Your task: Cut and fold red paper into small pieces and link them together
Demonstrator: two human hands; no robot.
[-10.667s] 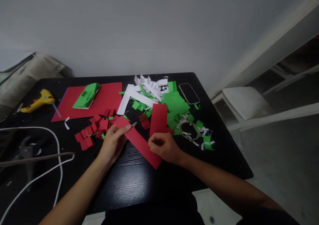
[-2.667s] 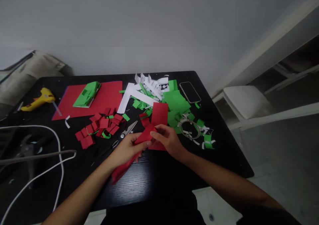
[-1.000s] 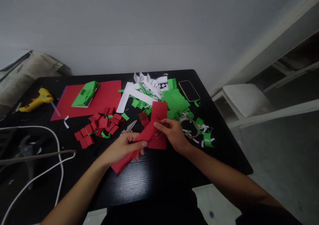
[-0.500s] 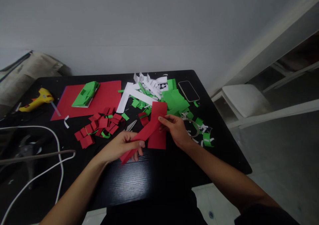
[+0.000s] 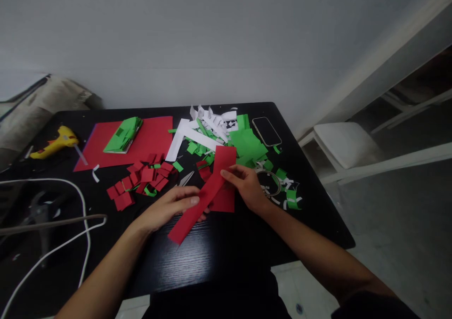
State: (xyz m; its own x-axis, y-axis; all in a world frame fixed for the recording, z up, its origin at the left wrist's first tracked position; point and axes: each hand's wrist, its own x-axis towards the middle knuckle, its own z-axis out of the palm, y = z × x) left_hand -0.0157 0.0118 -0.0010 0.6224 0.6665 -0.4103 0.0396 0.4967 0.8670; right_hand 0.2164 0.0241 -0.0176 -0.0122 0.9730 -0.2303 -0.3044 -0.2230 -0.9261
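A long red paper strip [image 5: 192,217] slants between my two hands above the table. My left hand [image 5: 178,206] is closed on its middle, thumb on top and fingers underneath. At the strip's upper right end, my right hand [image 5: 245,184] pinches it between thumb and fingers. Beneath lies a wider red paper piece [image 5: 226,155], partly covered by the strip and the hand. To the left of it is a pile of folded red paper pieces [image 5: 148,174]. The scissors [image 5: 186,179] show only their blades, just beyond my left hand.
On the black table [image 5: 190,262] lie green paper sheets [image 5: 247,144], white paper scraps [image 5: 212,118], a phone [image 5: 267,131] and a tape roll [image 5: 278,182]. A yellow glue gun [image 5: 58,142] sits left of a red sheet [image 5: 155,135] bearing folded green paper [image 5: 123,134]. White cable [image 5: 84,206] loops at left.
The strip has turned its broad face up, and its lower end reaches slightly nearer to me. My left hand has moved a little along it; my right hand has shifted slightly left.
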